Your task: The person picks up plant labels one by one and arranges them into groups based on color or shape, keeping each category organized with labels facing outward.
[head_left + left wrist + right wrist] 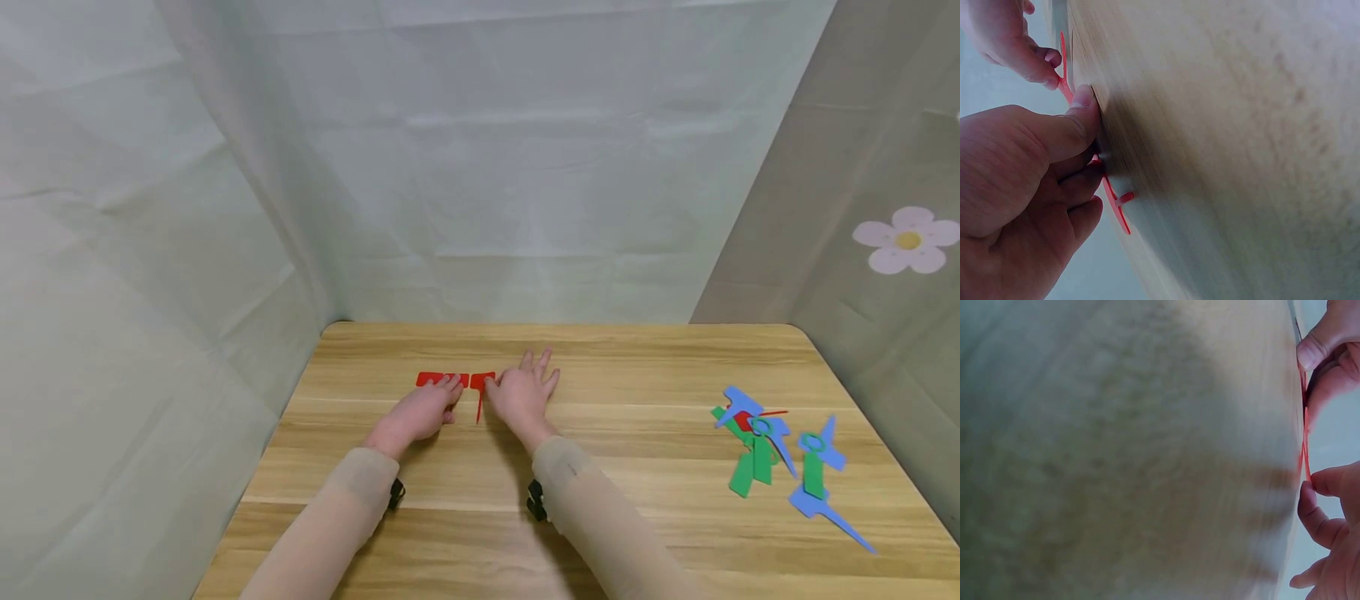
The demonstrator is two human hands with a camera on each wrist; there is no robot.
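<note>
Near the table's back edge, flat red plastic tags lie side by side. My left hand has its fingertips on the left red pieces, partly covering them. To its right is a red T-shaped tag, its thin stem pointing towards me. My right hand pinches the right end of this tag between thumb and index finger, its other fingers spread. In the right wrist view the red strip runs between both hands. The left wrist view shows my left thumb and bent fingers gripping at the red edge.
To the right lies a loose pile of blue T-shaped tags, green tags with rings and a red tag, some overlapping. Pale cloth walls stand behind and beside the wooden table.
</note>
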